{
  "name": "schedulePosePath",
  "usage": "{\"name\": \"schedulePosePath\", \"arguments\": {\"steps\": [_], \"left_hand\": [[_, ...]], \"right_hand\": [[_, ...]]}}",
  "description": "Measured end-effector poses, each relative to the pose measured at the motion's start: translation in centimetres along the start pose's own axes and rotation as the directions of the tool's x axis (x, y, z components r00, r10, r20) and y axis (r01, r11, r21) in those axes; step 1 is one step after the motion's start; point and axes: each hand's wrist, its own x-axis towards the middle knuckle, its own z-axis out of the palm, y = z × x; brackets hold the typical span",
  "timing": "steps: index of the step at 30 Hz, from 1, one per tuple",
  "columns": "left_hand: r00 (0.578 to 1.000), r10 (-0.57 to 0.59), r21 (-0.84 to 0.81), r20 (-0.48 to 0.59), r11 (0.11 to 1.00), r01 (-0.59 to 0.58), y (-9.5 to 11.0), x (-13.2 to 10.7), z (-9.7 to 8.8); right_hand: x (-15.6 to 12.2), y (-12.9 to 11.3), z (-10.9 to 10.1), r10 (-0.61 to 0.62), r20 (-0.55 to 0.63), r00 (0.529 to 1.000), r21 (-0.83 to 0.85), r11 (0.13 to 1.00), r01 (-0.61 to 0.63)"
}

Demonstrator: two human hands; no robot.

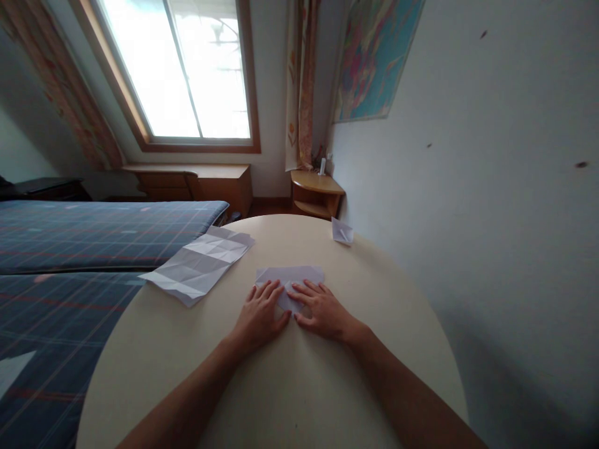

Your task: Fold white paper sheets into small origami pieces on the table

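A folded sheet of white paper [291,274] lies flat on the round cream table [294,386], its near edge coming to a point. My left hand [264,312] rests on the paper's left side, fingers spread and pointing away from me. On the right side lies my right hand [322,312], also with fingers spread and flat on the paper. Both thumbs come close together at the near point. Parts of the paper are hidden under the fingers.
Creased white sheets [201,265] lie at the table's left edge, partly overhanging. A small folded paper piece [342,231] stands at the back right. A plaid-covered bed [103,234] adjoins on the left, and a wall [491,206] rises at the right.
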Motion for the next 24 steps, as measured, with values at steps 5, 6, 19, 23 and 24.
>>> {"name": "schedulePosePath", "arguments": {"steps": [5,6,19,23,24], "left_hand": [[1.0,0.006,0.012,-0.008,1.0,-0.006,0.0,-0.1,0.1],[1.0,0.007,0.016,-0.009,1.0,-0.007,0.1,-0.1,0.1],[0.998,-0.035,0.043,-0.056,0.998,0.038,1.1,0.1,0.4],[0.998,-0.028,0.048,-0.052,0.998,0.03,1.1,0.1,0.4],[0.998,-0.028,0.049,-0.051,0.998,0.031,1.1,0.0,0.4]], "right_hand": [[0.0,0.0,0.2,-0.002,-0.054,0.999,0.032,0.999,0.004],[0.0,0.1,0.1,-0.005,-0.055,0.998,0.039,0.999,0.008],[0.3,1.4,0.0,-0.007,-0.066,0.998,0.093,0.996,0.013],[0.3,2.0,0.0,-0.023,-0.09,0.996,0.108,0.994,0.033],[0.3,2.2,0.0,-0.029,-0.096,0.995,0.112,0.993,0.039]]}}
